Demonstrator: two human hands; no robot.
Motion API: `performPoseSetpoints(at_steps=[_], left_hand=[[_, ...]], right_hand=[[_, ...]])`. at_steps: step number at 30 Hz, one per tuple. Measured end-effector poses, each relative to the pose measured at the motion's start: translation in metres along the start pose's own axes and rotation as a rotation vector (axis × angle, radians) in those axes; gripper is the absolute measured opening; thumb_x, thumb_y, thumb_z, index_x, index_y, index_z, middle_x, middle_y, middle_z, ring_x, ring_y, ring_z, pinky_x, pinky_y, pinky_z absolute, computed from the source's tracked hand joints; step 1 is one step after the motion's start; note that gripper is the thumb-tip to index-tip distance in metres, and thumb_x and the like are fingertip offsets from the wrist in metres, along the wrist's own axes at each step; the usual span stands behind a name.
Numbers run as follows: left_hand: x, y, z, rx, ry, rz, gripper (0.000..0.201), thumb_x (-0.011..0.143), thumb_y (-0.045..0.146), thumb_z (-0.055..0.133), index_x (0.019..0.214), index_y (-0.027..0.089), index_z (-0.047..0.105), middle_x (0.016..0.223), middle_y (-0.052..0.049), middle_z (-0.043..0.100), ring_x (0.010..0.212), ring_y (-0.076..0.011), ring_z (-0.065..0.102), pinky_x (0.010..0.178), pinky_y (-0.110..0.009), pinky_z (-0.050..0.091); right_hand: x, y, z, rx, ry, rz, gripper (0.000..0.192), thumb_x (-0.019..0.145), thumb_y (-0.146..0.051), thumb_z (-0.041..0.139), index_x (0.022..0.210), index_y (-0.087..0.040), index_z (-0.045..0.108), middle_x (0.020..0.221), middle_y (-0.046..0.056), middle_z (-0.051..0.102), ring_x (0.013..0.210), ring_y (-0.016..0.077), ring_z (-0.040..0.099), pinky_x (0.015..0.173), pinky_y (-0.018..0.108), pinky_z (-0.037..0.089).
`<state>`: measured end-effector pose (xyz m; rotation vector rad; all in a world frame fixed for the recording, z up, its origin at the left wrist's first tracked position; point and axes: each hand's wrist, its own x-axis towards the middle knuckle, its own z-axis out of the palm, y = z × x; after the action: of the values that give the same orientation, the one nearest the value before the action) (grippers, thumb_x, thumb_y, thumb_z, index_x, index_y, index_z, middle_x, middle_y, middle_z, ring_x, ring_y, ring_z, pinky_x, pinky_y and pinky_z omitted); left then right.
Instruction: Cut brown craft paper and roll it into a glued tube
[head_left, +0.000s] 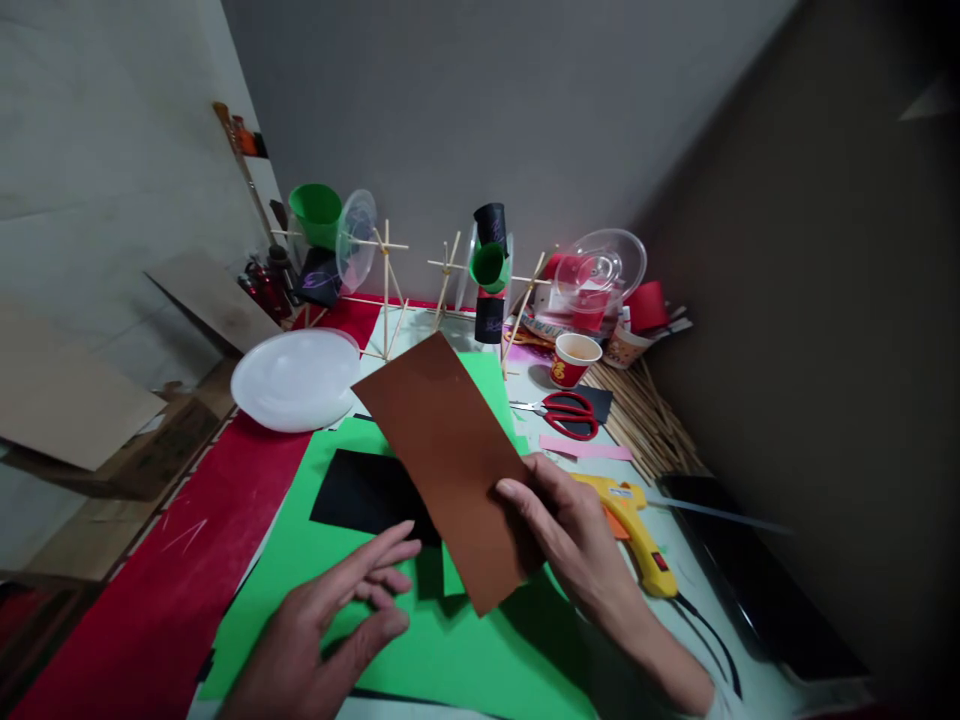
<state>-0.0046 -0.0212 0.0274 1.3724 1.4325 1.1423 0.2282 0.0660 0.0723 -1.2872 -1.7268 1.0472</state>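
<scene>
A brown rectangular sheet of paper [442, 450] is gripped at its right edge by my right hand [566, 530], thumb on top and fingers behind. It is tilted and raised over the green sheets [277, 610] on the table. To its left, my left hand [337, 610] holds nothing, its fingers apart, close to the sheet's lower left edge. Beneath lies a black paper rectangle [360, 495], partly covered by the brown sheet.
Right of the sheets are red-handled scissors [568, 415], a yellow glue gun [637, 540], a paper cup [574, 360] and wooden sticks [652, 410]. A white plastic lid [296, 380] lies left. Stick frames [386, 290] with green cones [315, 212] stand behind.
</scene>
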Motion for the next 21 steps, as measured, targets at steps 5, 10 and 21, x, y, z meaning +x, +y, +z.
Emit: performPoseSetpoints(at_steps=[5,10,21], left_hand=[[0.022,0.030,0.028,-0.490,0.005,-0.281,0.036,0.081,0.044,0.077,0.111,0.024,0.075,0.107,-0.006,0.078,0.092,-0.0187,0.071,0.082,-0.025,0.058],[0.034,0.039,0.035,-0.463,0.126,-0.249,0.030,0.074,0.040,0.081,0.093,0.018,0.075,0.077,-0.002,0.072,0.052,-0.0097,0.054,0.047,-0.019,0.046],[0.043,0.033,0.032,-0.415,0.489,-0.209,0.038,0.056,0.043,0.090,0.070,0.016,0.068,0.067,0.003,0.059,0.055,-0.0085,0.051,0.047,-0.017,0.044]], right_hand=[[0.004,0.005,0.020,0.275,-0.099,0.079,0.042,0.091,-0.051,0.065,0.069,-0.022,0.044,0.065,-0.006,0.043,0.059,0.0096,0.037,0.054,0.023,0.031],[0.008,0.008,0.010,0.379,-0.271,0.163,0.038,0.082,-0.053,0.072,0.088,-0.020,0.055,0.066,-0.006,0.053,0.051,0.0080,0.046,0.047,0.021,0.033],[0.001,0.006,0.003,0.468,-0.370,0.128,0.029,0.083,-0.042,0.073,0.081,-0.018,0.057,0.069,-0.005,0.050,0.062,0.0088,0.043,0.057,0.022,0.033]])
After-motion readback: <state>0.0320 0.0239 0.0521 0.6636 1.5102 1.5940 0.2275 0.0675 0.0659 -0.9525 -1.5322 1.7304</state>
